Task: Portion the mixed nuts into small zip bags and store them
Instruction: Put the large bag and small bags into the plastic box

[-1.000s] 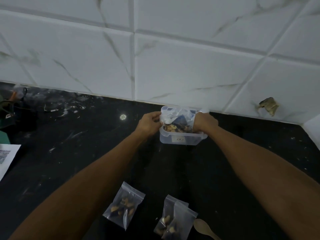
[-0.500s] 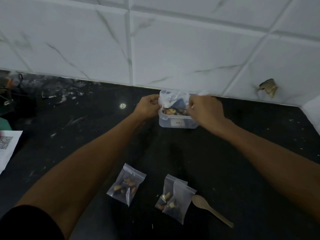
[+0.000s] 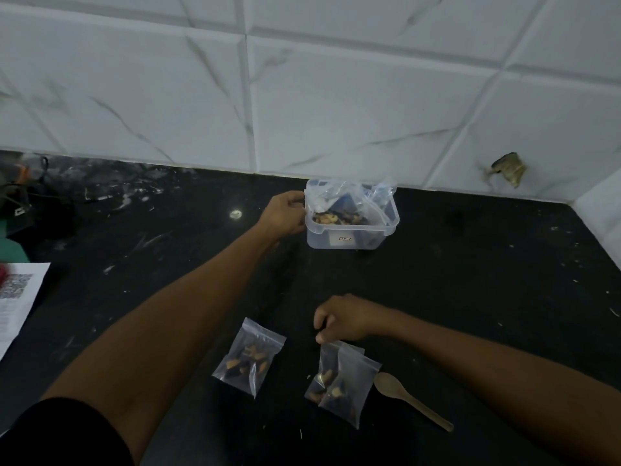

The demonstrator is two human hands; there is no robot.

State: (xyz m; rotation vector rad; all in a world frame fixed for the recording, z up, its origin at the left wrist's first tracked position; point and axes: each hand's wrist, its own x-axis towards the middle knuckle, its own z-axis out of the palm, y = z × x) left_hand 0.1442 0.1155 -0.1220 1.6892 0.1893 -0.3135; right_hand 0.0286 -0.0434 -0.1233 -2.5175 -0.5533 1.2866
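Observation:
A clear plastic container (image 3: 349, 235) with mixed nuts and crumpled plastic in it stands near the back wall. My left hand (image 3: 284, 215) grips its left rim. Three small zip bags of nuts lie near the front: one alone (image 3: 250, 356), and two overlapping (image 3: 346, 381). My right hand (image 3: 346, 319) hovers at the top edge of the overlapping pair with its fingers curled; its thumb touches the upper corner of the left bag of the pair. A wooden spoon (image 3: 408, 398) lies just right of those bags.
The black countertop (image 3: 470, 280) is dusty with white smears. A white printed sheet (image 3: 16, 297) lies at the left edge, with dark clutter (image 3: 30, 210) behind it. White marble tiles form the back wall, with a chipped spot (image 3: 507, 168) at right.
My right hand has left the container and come down toward me to the overlapping pair of bags. My left hand stays on the container's rim.

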